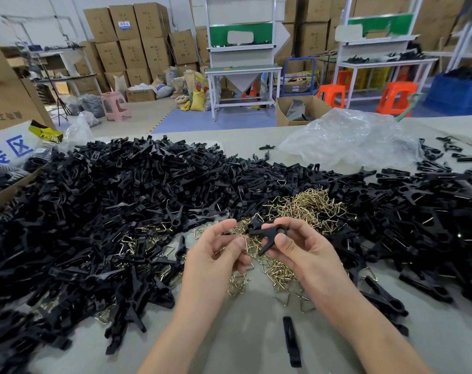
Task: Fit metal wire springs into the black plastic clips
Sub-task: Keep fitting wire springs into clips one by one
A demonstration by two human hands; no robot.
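Seemingly X-shaped matte black clip (265, 228).

Head-worn view, down over table (253, 319)

I am looking through the head camera at a factory assembly floor that is doubling as a warehouse. Cardboard cartons (127, 41) are standing stacked high along the back wall, and white-framed workbenches (243, 68) are lining the floor with orange plastic stools (395, 98) beside them. The table (251, 333) before me is lying under heaps of loose black plastic clips (121, 206) and brass-coloured wire springs (310, 209), and filled sacks (195, 98) are slumping near the cartons.
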